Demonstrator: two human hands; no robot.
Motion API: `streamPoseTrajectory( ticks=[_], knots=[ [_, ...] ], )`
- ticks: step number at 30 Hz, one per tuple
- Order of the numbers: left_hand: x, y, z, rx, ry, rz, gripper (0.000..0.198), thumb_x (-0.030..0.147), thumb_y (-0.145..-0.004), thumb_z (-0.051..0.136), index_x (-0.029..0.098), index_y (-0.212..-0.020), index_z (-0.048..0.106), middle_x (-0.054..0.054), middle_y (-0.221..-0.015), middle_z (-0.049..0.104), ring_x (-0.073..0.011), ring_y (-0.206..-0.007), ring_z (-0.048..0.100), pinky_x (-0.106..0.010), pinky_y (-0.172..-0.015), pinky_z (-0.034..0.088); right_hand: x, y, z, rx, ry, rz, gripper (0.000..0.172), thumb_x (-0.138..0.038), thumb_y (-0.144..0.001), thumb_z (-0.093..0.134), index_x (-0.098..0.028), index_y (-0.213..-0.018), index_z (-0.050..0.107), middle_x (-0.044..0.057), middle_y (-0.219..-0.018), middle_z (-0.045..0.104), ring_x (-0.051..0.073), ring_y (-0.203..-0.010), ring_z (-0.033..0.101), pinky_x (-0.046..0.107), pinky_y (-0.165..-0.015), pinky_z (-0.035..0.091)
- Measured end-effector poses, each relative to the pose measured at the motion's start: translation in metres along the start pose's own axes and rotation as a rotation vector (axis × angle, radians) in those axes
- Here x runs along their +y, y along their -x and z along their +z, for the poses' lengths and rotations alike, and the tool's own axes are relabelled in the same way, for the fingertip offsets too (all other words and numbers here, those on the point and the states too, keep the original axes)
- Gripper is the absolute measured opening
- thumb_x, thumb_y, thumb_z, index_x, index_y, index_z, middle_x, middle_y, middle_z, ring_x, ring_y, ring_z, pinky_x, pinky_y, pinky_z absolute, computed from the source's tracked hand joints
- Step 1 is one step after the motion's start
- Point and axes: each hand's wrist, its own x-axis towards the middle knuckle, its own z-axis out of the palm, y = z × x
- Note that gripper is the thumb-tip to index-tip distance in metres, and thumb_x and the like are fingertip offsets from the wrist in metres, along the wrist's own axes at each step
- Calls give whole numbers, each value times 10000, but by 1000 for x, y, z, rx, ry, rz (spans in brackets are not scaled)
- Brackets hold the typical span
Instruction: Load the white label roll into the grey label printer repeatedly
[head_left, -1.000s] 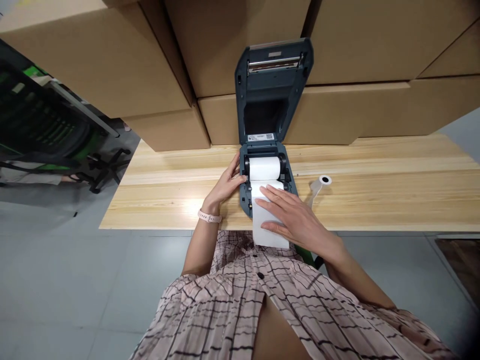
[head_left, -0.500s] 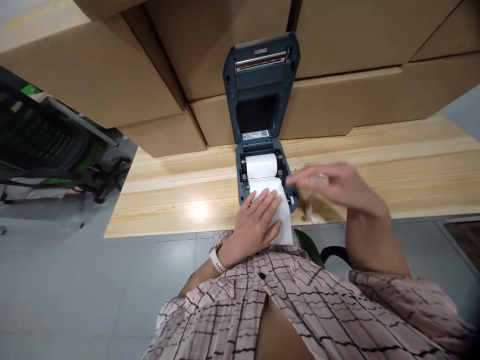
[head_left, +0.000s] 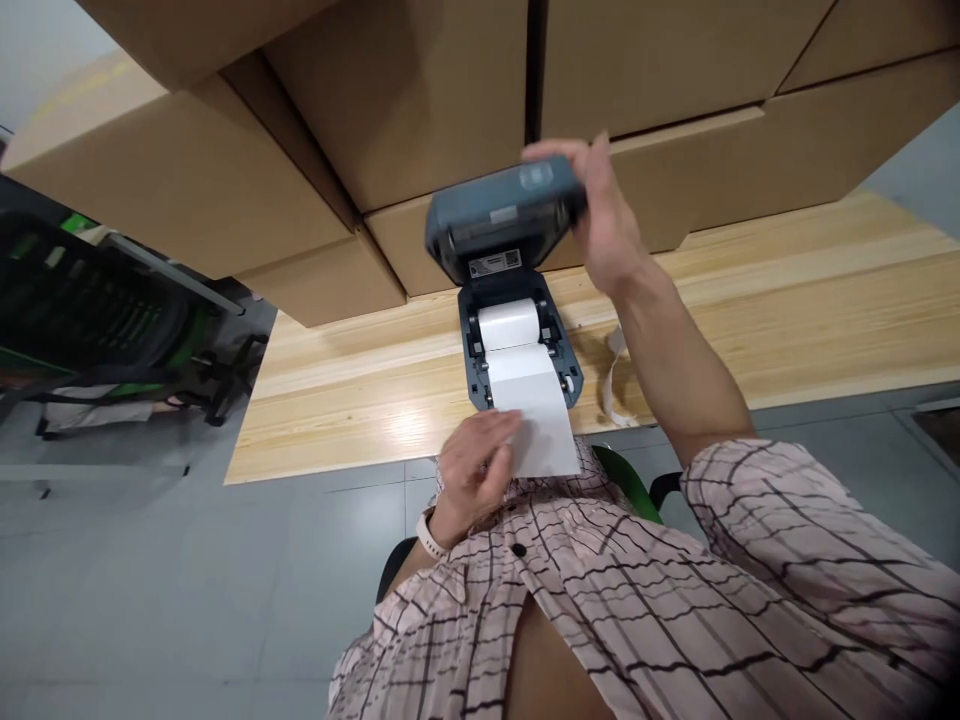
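A dark blue-grey label printer (head_left: 470,370) stands on the wooden table, with a white label roll (head_left: 510,324) between its holders. From the roll a white label strip (head_left: 544,425) runs out over the printer's front and past the table edge. My right hand (head_left: 600,215) grips the right side of the printer lid (head_left: 487,200), which is tilted partway down over the base. At the strip's left edge is my left hand (head_left: 480,460), fingers stretched out and slightly blurred; whether it touches the strip I cannot tell.
Large cardboard boxes (head_left: 420,110) are stacked behind the printer along the table (head_left: 337,400). A curled white paper scrap (head_left: 613,385) lies right of the printer. At the left stands a black and green chair (head_left: 112,290) on the tiled floor.
My right hand has moved up from beside the printer and taken hold of the lid, which has swung partway down. My left hand has slid left off the label strip's middle.
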Motion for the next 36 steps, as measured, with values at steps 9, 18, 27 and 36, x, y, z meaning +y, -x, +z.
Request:
streamPoseTrajectory(
  ticks=[9, 18, 27, 36],
  knots=[
    [-27, -28, 6, 267, 420, -830, 800, 610, -928, 716, 397, -1631, 397, -25, -1785, 311, -310, -1667, 276, -507, -1357, 294, -11, 157, 13, -98, -8, 109, 591, -572, -1026, 579, -408, -1585, 480, -31, -1768, 351, 283, -1682, 223, 566, -1389, 174],
    [-34, -28, 13, 63, 622, -984, 941, 640, -879, 747, 297, -1658, 345, -109, -1725, 419, -371, -1625, 356, -527, -1336, 334, -9, 185, 29, -2, -323, 645, 1126, -728, -872, 683, -315, -1727, 77, 80, -1800, 259, 315, -1671, 257, 578, -1365, 253],
    [-48, -15, 20, 23, 336, -727, 736, 704, -977, 570, 291, -1576, 457, -118, -1633, 517, -319, -1517, 499, -476, -1238, 457, 3, 191, 36, 20, -70, 428, 945, -734, -970, 521, -261, -1698, 149, 159, -1706, 430, 328, -1566, 462, 548, -1248, 472],
    [10, 48, 16, 26, 378, -954, 483, 639, -905, 717, 191, -748, 629, 31, -638, 553, -86, -548, 463, -239, -531, 387, -22, 178, 36, 72, 338, 91, 368, -388, -1068, 353, -327, -1266, 657, 1, -1715, 424, 313, -1615, 359, 640, -1321, 291]
  ],
)
